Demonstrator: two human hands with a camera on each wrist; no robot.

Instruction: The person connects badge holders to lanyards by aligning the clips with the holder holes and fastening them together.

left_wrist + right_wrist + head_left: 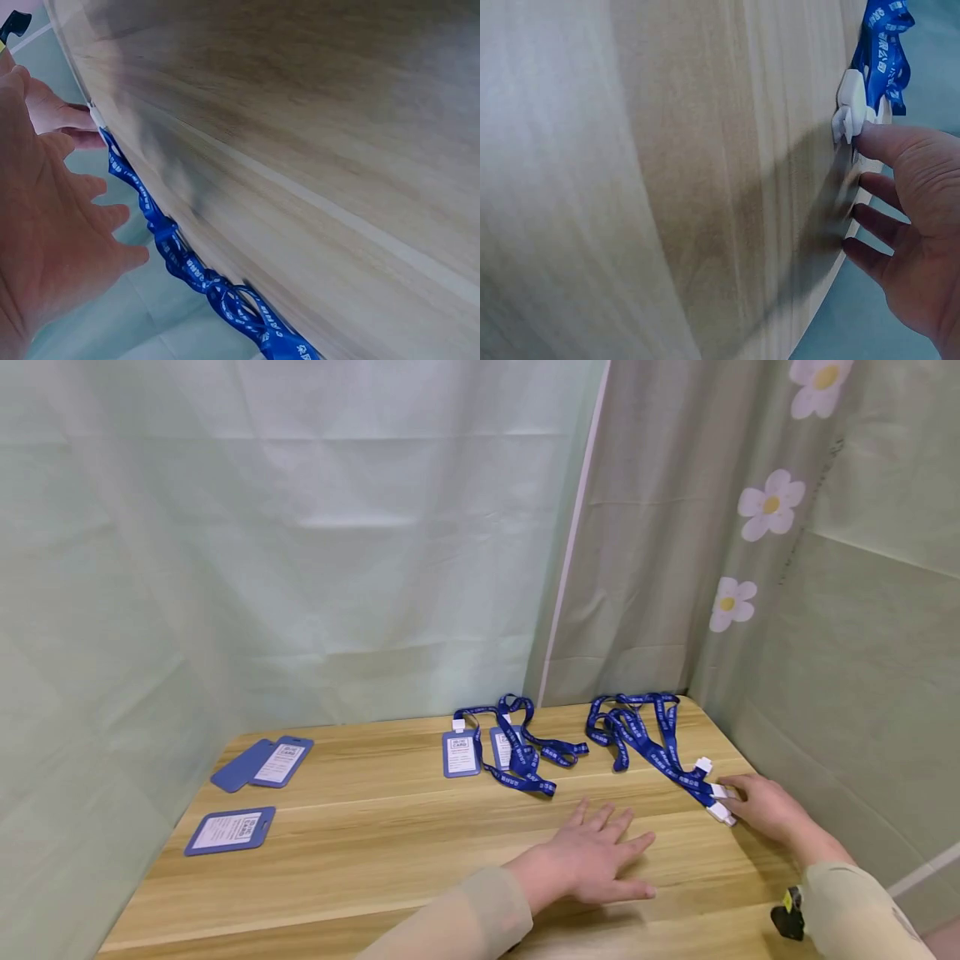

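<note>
My right hand (768,810) is at the table's right side, pinching the white plastic clip (853,101) of a blue lanyard (645,739) between thumb and fingers. Other white clips (702,766) lie beside those fingertips. Blue straps with white print run from the clips toward the back of the table in a loose tangle. My left hand (588,856) hovers over the front middle of the table, palm down with fingers spread, holding nothing. In the left wrist view, the straps (180,251) stretch along beyond its fingertips.
Two blue card holders (461,753) with lanyards attached lie at the back middle, partly covered by their straps (525,768). Several loose blue card holders (230,831) are on the left of the wooden table (360,860). Curtains (337,543) stand close behind and at both sides.
</note>
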